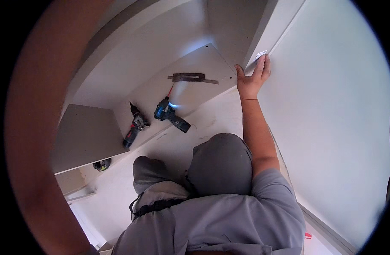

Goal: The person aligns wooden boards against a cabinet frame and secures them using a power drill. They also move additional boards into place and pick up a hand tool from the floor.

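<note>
My right hand (251, 83) reaches up to the front edge of an upright pale cabinet panel (273, 29). Its fingers are stretched out against the panel with the thumb apart. By the fingertips is a small white piece with dark marks (260, 55), its kind unclear. My left arm (54, 127) rises large and blurred along the left side, and its hand lies outside the picture. On the cabinet's bottom board (203, 100), left of my right hand, rests a blue and black cordless driver (171, 114) with a long red bit, its light shining. A dark slotted tool with a thin metal strip (188, 77) lies beyond it.
A second cordless drill (136, 124), black and grey, lies left of the driver beside a grey board (90, 129). A black and yellow-green object (102, 165) shows partly under that board. A large pale panel (335, 114) fills the right side. My knees (220, 165) are close in front.
</note>
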`<act>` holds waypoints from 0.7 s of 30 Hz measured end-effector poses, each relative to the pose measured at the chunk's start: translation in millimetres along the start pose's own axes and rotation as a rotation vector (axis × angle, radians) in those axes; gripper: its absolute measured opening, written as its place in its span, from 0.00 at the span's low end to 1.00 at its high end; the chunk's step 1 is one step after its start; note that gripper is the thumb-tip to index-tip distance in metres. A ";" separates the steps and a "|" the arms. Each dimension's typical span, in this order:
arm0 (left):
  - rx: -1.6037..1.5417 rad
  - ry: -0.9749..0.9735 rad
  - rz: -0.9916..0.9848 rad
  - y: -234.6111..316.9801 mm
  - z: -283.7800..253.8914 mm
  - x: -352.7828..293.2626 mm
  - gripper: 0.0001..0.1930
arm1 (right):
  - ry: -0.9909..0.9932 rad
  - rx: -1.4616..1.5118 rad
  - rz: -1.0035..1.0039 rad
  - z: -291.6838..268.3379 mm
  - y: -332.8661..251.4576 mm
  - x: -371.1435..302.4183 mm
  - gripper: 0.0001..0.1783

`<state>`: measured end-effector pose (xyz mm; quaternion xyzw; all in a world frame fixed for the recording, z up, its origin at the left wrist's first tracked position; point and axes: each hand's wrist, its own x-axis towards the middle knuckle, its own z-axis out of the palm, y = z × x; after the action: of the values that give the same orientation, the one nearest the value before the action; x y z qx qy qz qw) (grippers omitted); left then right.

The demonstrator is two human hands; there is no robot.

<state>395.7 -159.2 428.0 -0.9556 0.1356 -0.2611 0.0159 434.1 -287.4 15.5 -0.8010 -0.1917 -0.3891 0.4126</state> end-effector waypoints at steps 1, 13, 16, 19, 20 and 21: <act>0.027 0.012 0.013 1.0 5.0 -0.7 0.27 | -0.021 0.018 0.009 7.1 -1.0 -3.8 0.59; -0.606 -0.007 -0.283 10.8 116.7 -75.0 0.34 | -0.136 0.071 0.141 31.0 27.7 -43.0 0.54; -0.734 -0.189 -0.470 1.7 145.3 -62.9 0.40 | -0.187 0.081 0.219 35.0 37.0 -54.4 0.56; -0.773 -0.212 -0.535 -10.5 169.6 -51.5 0.33 | -0.222 0.052 0.250 34.6 45.0 -65.9 0.56; -0.796 -0.268 -0.526 -11.1 171.2 -47.3 0.30 | -0.242 0.035 0.264 35.2 48.5 -70.9 0.56; -0.817 -0.323 -0.517 -9.7 172.4 -45.9 0.29 | -0.263 0.019 0.277 33.9 52.0 -76.7 0.56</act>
<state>447.0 -144.5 257.5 -0.9142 -0.0186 -0.0309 -0.4036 434.6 -289.2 -83.2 -0.8597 -0.1355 -0.2189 0.4413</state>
